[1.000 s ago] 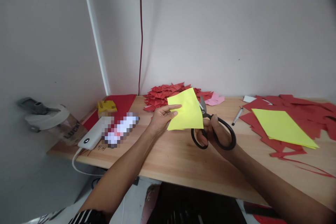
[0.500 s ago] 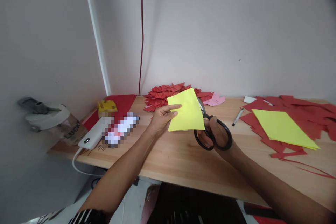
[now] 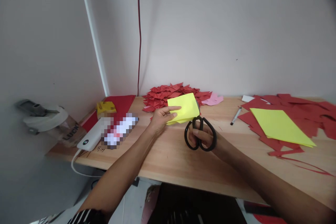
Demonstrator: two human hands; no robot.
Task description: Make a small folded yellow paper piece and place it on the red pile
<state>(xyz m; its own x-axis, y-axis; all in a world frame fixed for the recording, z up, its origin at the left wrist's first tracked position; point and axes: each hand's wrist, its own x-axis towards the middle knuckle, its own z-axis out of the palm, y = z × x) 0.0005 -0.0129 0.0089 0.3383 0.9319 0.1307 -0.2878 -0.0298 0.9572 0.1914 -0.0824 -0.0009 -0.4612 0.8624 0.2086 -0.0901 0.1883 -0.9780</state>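
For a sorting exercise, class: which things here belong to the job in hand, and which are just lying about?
In hand: left hand, yellow paper, right hand, black scissors.
Lying about: red paper pile, pink paper, pen, power bank, yellow sheets, red offcuts.

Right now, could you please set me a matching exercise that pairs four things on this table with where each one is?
Things:
1. scissors
2. small yellow sheet
3. marker pen
4. power bank

Places:
A. held in the left hand
B. lying on the table, just left of the red sheets
C. at the table's left end
D. gripped in the right hand

Pairs: 1-D; 2-A; 3-B; 4-C
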